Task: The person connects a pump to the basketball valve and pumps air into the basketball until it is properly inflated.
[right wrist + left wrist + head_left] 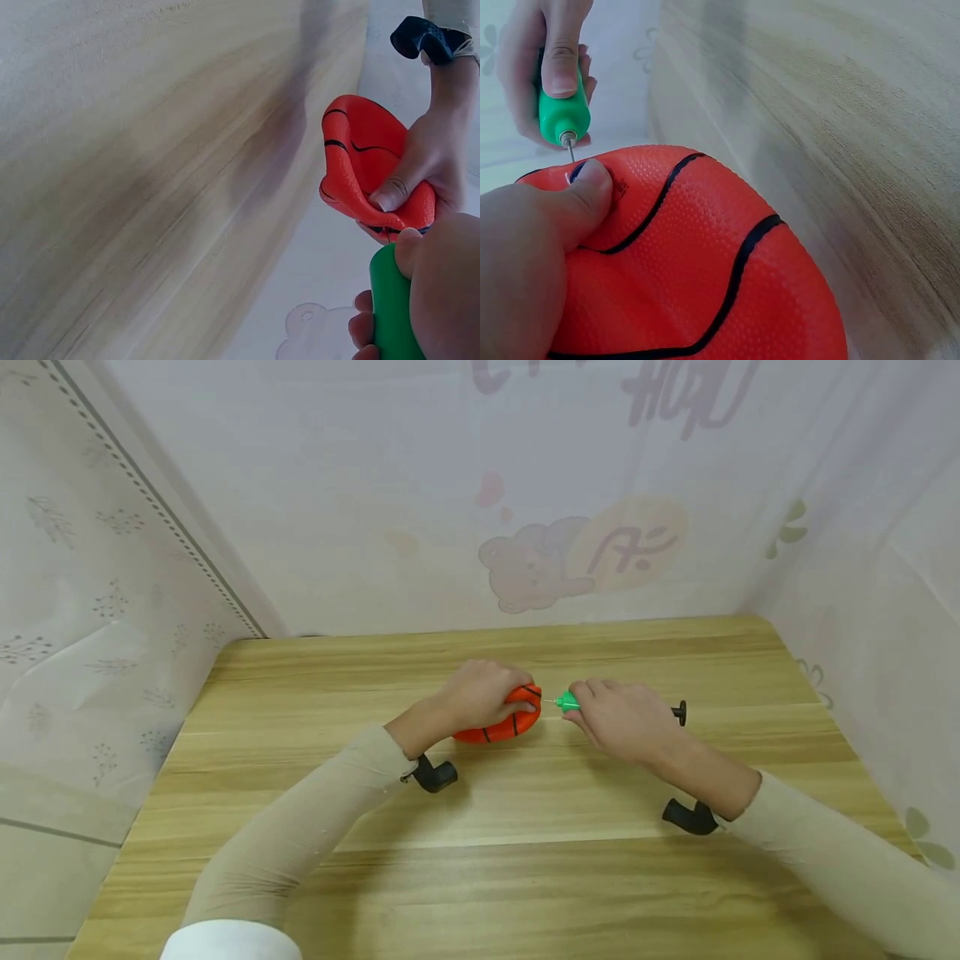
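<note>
A limp, dented orange-red basketball [491,732] with black lines is held by my left hand [480,692], thumb pressed on its surface. In the left wrist view the thumb lies beside a small dark spot on the ball [705,277]. My right hand [628,718] grips a green hand pump [567,702], its black handle [681,712] sticking out on the far right side. From the pump's tip a thin metal needle [571,152] points at the ball, its end right at the ball's surface by the left thumb. Most of the pump barrel is hidden by the right hand.
Both hands are over a wood-grain table [480,893]. Black wrist mounts [435,774] hang below each forearm. A pale printed curtain [360,510] stands behind the table's far edge, with more printed sheets at left and right.
</note>
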Motion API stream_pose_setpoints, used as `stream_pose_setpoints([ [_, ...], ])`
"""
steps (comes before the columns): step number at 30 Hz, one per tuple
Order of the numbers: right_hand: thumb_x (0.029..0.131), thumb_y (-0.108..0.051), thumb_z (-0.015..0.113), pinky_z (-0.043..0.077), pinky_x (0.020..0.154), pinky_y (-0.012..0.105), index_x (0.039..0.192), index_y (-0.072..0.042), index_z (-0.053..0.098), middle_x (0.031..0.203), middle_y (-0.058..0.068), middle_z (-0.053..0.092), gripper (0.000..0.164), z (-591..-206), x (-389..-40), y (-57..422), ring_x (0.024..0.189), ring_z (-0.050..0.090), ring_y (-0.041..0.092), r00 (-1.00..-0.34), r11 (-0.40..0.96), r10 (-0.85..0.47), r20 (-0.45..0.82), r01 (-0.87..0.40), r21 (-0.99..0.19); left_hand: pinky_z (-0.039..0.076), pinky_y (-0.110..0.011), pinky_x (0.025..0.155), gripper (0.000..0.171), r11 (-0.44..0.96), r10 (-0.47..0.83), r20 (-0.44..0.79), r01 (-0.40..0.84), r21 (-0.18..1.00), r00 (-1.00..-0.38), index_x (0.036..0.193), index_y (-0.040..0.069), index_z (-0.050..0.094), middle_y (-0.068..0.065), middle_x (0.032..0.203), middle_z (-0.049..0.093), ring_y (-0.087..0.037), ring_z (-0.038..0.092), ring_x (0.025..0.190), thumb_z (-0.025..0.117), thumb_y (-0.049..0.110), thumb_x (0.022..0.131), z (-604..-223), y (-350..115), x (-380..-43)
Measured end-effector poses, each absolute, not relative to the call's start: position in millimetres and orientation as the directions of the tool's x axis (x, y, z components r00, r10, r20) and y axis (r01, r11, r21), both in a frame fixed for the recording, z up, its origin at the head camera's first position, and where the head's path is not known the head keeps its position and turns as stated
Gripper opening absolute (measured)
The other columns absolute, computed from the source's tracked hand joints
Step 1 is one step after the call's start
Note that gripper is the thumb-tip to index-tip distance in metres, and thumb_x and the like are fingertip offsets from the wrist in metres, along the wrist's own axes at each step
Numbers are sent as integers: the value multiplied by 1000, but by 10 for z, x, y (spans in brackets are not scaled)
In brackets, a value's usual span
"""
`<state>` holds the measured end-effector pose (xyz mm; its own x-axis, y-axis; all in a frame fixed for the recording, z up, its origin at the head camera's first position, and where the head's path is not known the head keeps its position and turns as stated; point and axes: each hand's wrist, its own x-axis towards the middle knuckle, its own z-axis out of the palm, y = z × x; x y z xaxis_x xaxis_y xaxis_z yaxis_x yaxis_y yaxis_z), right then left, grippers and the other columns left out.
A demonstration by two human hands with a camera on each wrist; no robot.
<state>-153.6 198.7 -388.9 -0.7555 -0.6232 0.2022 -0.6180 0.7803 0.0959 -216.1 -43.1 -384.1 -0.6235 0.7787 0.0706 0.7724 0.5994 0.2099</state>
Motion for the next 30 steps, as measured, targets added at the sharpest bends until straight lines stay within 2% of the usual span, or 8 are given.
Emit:
stream_pose_setpoints([
  [7,101,-35,64,44,46,25,102,0,62,76,5,57,35,-3891,-1566,1982,60,56,17,-716,748,-664,217,-645,157,53,-31,65,15,588,787,72,780,213,-613,98,14,71,5,91,71,-14,64,78,72,28,96,-3867,-441,-2163],
  [13,101,-36,63,38,43,23,100,0,62,71,3,52,36,-3896,-1576,1972,55,48,14,-715,743,-669,203,-646,173,53,-32,67,15,579,792,82,786,214,-606,99,13,72,5,91,71,-14,65,78,72,28,97,-3885,-438,-2160],
  [17,103,-37,60,33,42,21,96,-2,61,68,-1,46,36,-3901,-1583,1956,52,41,11,-746,761,-649,150,-634,136,52,-31,66,15,574,798,76,792,206,-598,99,14,72,5,89,70,-12,63,75,71,29,97,-3887,-427,-2152],
  [24,104,-39,58,30,43,22,92,-6,57,63,-4,42,35,-3888,-1598,1937,48,38,11,-794,797,-604,74,-604,23,53,-30,65,15,559,804,92,800,219,-587,99,14,72,6,89,71,-11,63,74,71,29,97,-3914,-412,-2153],
  [30,104,-37,59,28,44,21,90,-4,55,65,-3,39,36,-3879,-1626,1948,51,36,10,-742,751,-660,116,-653,98,53,-30,66,14,552,797,114,792,259,-593,94,14,71,6,87,70,-11,63,73,73,27,96,-3927,-420,-2161],
])
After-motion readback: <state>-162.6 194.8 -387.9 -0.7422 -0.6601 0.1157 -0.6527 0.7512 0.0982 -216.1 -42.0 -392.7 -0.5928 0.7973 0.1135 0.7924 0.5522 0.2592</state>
